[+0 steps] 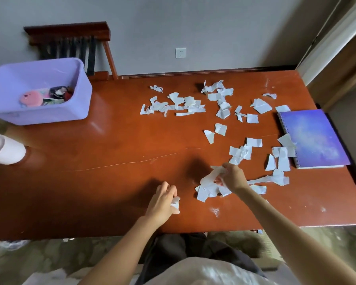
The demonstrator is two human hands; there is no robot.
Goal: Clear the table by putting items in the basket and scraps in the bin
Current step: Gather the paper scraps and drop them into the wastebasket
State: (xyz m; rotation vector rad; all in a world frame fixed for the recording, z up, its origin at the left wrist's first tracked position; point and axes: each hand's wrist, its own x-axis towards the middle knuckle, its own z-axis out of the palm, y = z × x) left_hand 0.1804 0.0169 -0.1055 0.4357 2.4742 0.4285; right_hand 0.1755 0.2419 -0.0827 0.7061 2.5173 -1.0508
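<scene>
Torn white paper scraps (220, 103) lie scattered over the right half of the brown table (103, 153). My right hand (232, 177) grips a bunch of scraps (208, 182) just above a small pile near the table's front. My left hand (162, 200) holds a few crumpled scraps (176, 203) above the front edge. A purple basket (70, 114) with a pink item and other things inside stands at the far left. A pale pink bin (4, 150) pokes in at the left edge. A purple spiral notebook (312, 136) lies at the right.
A wooden chair (74, 44) stands against the wall behind the basket. The table's front edge runs just above my knees. A wall socket (180, 52) sits behind the table. Bare wood stretches between the basket and the scraps.
</scene>
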